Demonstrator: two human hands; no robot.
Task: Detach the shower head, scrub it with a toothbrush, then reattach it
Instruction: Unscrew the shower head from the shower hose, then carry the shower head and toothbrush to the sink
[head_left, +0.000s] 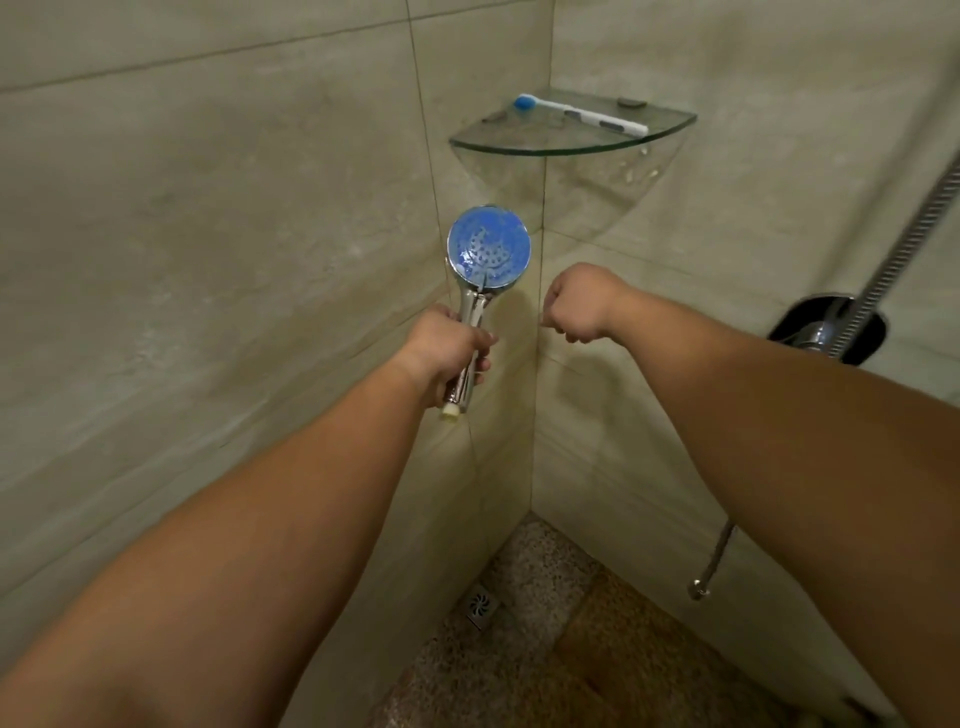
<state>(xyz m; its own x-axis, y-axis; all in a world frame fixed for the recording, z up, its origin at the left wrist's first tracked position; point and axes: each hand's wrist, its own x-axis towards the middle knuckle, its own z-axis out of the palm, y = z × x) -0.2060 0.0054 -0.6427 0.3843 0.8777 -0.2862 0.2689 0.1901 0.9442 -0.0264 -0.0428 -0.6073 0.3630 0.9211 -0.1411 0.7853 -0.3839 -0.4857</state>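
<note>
Left hand grips shower head (hose off); right hand clenched, holding nothing; toothbrush on shelf front edge

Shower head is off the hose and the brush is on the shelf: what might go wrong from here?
1. The left hand alone grips the shower head by its chrome handle; if wet, it may slip.
2. The toothbrush lies near the edge of the glass shelf; the right hand reaching up could knock it off.
3. The loose hose end dangles and may drip.
</note>
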